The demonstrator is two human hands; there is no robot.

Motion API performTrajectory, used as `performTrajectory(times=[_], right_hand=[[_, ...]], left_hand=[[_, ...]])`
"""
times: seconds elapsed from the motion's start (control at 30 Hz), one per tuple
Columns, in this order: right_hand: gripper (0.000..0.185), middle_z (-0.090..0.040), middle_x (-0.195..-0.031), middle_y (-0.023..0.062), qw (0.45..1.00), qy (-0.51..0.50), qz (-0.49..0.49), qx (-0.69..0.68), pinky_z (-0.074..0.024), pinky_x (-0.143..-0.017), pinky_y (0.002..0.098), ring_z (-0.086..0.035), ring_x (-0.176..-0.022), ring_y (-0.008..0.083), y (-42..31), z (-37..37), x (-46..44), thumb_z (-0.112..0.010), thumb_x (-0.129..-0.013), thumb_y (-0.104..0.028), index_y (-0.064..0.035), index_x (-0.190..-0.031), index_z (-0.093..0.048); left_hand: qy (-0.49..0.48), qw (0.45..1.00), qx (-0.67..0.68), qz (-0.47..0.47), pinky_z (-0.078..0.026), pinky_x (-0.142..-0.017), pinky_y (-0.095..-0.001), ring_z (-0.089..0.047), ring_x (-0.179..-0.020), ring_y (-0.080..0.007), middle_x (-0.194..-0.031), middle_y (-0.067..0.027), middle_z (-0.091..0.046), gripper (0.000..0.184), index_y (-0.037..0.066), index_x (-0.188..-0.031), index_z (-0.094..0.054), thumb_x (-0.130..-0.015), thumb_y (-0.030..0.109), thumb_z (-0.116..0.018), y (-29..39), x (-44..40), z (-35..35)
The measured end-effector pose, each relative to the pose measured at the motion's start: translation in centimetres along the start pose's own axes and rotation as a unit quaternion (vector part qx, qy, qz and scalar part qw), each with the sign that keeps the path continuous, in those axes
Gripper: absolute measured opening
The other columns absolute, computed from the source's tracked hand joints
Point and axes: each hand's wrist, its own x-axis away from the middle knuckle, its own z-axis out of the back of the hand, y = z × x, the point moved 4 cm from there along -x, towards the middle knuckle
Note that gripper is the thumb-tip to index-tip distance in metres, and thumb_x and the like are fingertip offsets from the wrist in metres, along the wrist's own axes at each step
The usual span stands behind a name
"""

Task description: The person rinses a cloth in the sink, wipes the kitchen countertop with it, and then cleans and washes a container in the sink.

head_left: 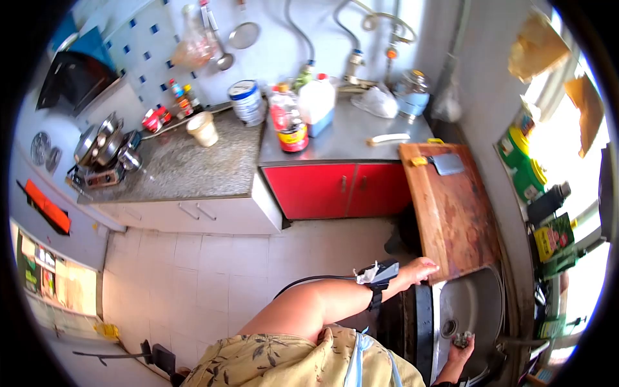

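Note:
My left hand (pixel 420 270) is at the near left corner of a wooden cutting board (pixel 451 206), its fingers closed over the edge. A cleaver (pixel 446 164) with a yellow handle lies flat at the board's far end. Lower down, my right hand (pixel 460 352) is over the steel sink (pixel 480 300), fingers closed around a grey, crumpled steel wool scrubber (pixel 461 339). The sink drain (pixel 449 329) shows just left of it. A black device is strapped to my left wrist.
Along the back, a steel counter (pixel 348 145) holds a red-labelled bottle (pixel 291 122), a white jug (pixel 317 106), a plastic bag (pixel 376 101) and a jar (pixel 411 93). Pots (pixel 103 142) sit on a stove at left. Bottles and green tubs (pixel 530 177) line the window sill at right.

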Motion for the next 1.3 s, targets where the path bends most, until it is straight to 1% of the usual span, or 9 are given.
performTrajectory(times=[0.1,0.23,0.4,0.5,0.6,0.7,0.97,1.23,1.3], right_hand=[[0.062,-0.05,-0.111,0.006,0.986,-0.159,-0.019,0.039,-0.0444,-0.079,0.0469,-0.051,-0.096,0.0237,5.6,-12.5,4.3,-0.056,-0.068,-0.01,-0.0187,-0.127,-0.042],[0.073,-0.049,-0.116,0.0096,0.88,-0.46,-0.067,0.095,-0.0436,-0.085,0.0418,-0.05,-0.102,0.0246,18.7,-32.9,14.5,-0.048,-0.065,-0.003,-0.0116,-0.135,-0.031],[0.082,-0.042,-0.13,0.0128,0.768,-0.592,-0.16,0.181,-0.0295,-0.102,0.0378,-0.04,-0.121,0.0278,32.5,-47.4,29.7,-0.043,-0.063,0.001,-0.0064,-0.141,-0.019],[0.086,-0.03,-0.14,0.0149,0.688,-0.654,-0.208,0.236,-0.03,-0.103,0.0381,-0.033,-0.128,0.0278,38.0,-51.6,34.8,-0.036,-0.065,0.01,-0.0092,-0.143,-0.009],[0.071,-0.042,-0.13,0.0158,0.654,-0.652,-0.254,0.288,-0.0379,-0.096,0.0365,-0.045,-0.117,0.0258,44.5,-53.3,36.1,-0.039,-0.07,0.008,-0.0041,-0.138,-0.025],[0.028,-0.061,-0.094,0.0085,0.612,-0.609,-0.311,0.398,-0.0485,-0.073,0.0313,-0.059,-0.084,0.0184,50.4,-52.8,37.3,-0.048,-0.08,-0.001,0.0015,-0.108,-0.054],[0.035,-0.061,-0.085,0.0062,0.595,-0.601,-0.318,0.429,-0.0453,-0.065,0.0253,-0.056,-0.073,0.0131,58.0,-55.3,41.4,-0.047,-0.075,0.007,-0.0031,-0.107,-0.058],[0.04,-0.06,-0.091,0.001,0.608,-0.665,-0.148,0.409,-0.0424,-0.071,0.0232,-0.053,-0.081,0.0105,60.1,-64.0,39.0,-0.044,-0.072,0.012,-0.0101,-0.098,-0.066],[0.043,-0.058,-0.105,0.0049,0.607,-0.706,0.12,0.346,-0.0413,-0.084,0.0289,-0.052,-0.099,0.0189,59.6,-67.4,38.1,-0.048,-0.064,0.014,-0.0124,-0.093,-0.066]], left_hand=[[0.034,0.999,0.006,-0.006,-0.044,-0.073,-0.0373,-0.055,-0.09,-0.0201,-0.11,-0.0057,-0.054,0.042,0.013,-0.113,-0.051,-0.082,0.041,-0.057,1.4,4.8,8.1],[0.074,0.997,0.017,-0.003,-0.045,-0.073,-0.0368,-0.054,-0.091,-0.02,-0.112,-0.0072,-0.053,0.045,0.012,-0.12,-0.047,-0.082,0.032,-0.059,2.4,11.4,16.7],[0.266,0.942,-0.004,-0.206,-0.049,-0.07,-0.0362,-0.056,-0.091,-0.0218,-0.103,-0.0083,-0.058,0.049,0.007,-0.119,-0.047,-0.073,0.011,-0.063,2.6,19.1,27.9],[0.383,0.899,0.103,-0.183,-0.049,-0.064,-0.0336,-0.06,-0.074,-0.0203,-0.086,-0.0126,-0.062,0.033,0.0,-0.098,-0.056,-0.069,0.013,-0.064,3.1,27.6,34.8],[0.467,0.846,0.15,-0.208,-0.048,-0.061,-0.028,-0.058,-0.072,-0.0125,-0.082,-0.0043,-0.06,0.026,0.003,-0.096,-0.057,-0.074,0.014,-0.064,3.1,36.1,39.1],[0.471,0.797,0.272,-0.262,-0.05,-0.066,-0.0326,-0.06,-0.075,-0.0149,-0.088,-0.0039,-0.061,0.029,0.006,-0.102,-0.055,-0.077,0.02,-0.062,0.1,41.0,43.5],[0.598,0.664,0.379,-0.24,-0.052,-0.061,-0.0368,-0.06,-0.078,-0.0212,-0.094,-0.008,-0.059,0.03,0.006,-0.103,-0.05,-0.073,0.006,-0.056,-4.4,48.7,50.8],[0.645,0.67,0.311,-0.196,-0.044,-0.056,-0.0296,-0.053,-0.073,-0.0157,-0.087,-0.0021,-0.055,0.014,0.011,-0.09,-0.054,-0.077,0.012,-0.06,1.5,48.4,58.8],[0.641,0.691,0.283,-0.177,-0.044,-0.057,-0.0283,-0.052,-0.073,-0.0139,-0.086,-0.0013,-0.054,0.01,0.011,-0.084,-0.053,-0.079,0.015,-0.06,3.2,48.0,61.8]])
